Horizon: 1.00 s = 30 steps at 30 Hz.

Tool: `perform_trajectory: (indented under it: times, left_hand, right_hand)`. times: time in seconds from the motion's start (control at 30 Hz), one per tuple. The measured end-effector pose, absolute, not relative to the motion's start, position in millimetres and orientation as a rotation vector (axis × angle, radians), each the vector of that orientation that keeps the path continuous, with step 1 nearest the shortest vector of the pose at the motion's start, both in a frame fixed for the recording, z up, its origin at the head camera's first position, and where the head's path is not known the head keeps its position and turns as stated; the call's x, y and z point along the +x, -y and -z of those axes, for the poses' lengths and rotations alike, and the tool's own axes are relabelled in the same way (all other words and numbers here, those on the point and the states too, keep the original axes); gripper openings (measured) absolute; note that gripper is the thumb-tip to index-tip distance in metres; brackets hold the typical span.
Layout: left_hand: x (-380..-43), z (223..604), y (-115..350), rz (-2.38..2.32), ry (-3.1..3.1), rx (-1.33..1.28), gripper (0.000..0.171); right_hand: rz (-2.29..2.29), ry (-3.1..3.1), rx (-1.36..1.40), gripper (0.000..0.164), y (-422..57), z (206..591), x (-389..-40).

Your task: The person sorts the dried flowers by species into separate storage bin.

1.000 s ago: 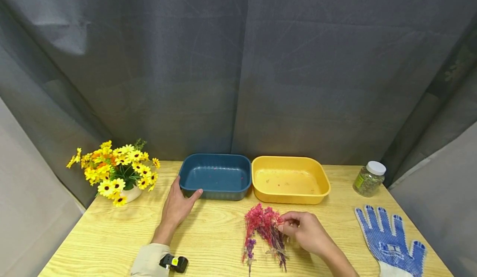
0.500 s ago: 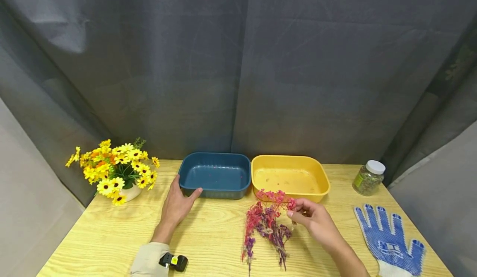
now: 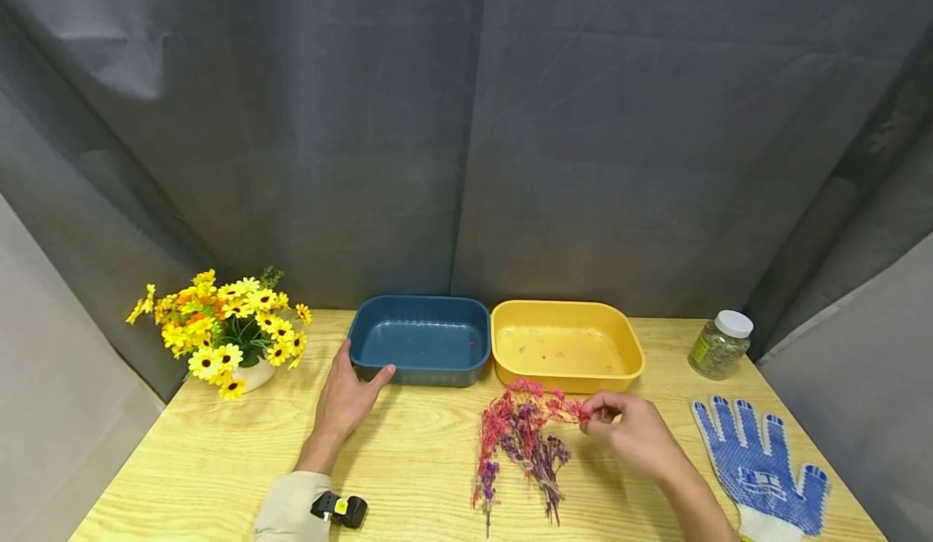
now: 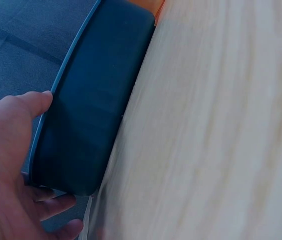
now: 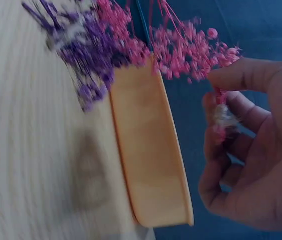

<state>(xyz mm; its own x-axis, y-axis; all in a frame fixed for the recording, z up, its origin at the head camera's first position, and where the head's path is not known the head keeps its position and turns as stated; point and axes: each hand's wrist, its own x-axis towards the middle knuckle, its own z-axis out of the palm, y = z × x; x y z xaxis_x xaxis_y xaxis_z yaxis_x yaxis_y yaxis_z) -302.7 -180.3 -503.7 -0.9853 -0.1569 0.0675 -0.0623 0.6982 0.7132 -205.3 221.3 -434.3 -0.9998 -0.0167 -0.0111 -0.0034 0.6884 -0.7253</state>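
Nearest, a pale sleeve (image 3: 293,508) and a black wristband (image 3: 339,509) rest low on the left, over a wood-grain table (image 3: 415,477). A blue-and-white glove (image 3: 765,469) lies palm-down or palm-up, I cannot tell which, at the right. Purple flowers (image 3: 547,459) lie mid-table. Just beyond, the right hand (image 3: 636,433) pinches pink flowers (image 3: 572,408) between thumb and fingertips, its remaining fingers curled. The left hand (image 3: 345,400) spreads wide at the corner of a blue tray (image 3: 419,377), thumb on the rim, fingers along the left end. A yellow tray (image 3: 564,382), dotted with specks, sits just beside it. Farther out stand yellow potted flowers (image 3: 233,327) at left, a white-lidded jar (image 3: 720,347) at right, and a dark curtain (image 3: 466,121) behind.
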Motion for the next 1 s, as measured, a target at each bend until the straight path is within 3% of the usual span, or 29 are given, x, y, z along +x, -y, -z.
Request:
perform_trajectory:
  times: [0.17, 0.53, 0.87, 1.0]
  left_hand:
    - [-303, 502, 181, 1.161, 2.790, 0.180, 0.106]
    - [-301, 504, 181, 1.173, 2.787, 0.194, 0.107]
    - [-303, 503, 179, 1.187, 2.793, 0.201, 0.106]
    - [-303, 503, 179, 1.185, 2.802, 0.206, 0.107]
  right_hand:
    - [1.074, -3.001, 0.028, 0.010, -227, 436, -207]
    - [1.501, -2.415, -0.104, 0.022, -206, 459, -210]
    - [1.574, -2.136, -0.534, 0.026, -196, 457, -201]
    - [1.712, -2.055, -0.606, 0.016, -198, 446, -198]
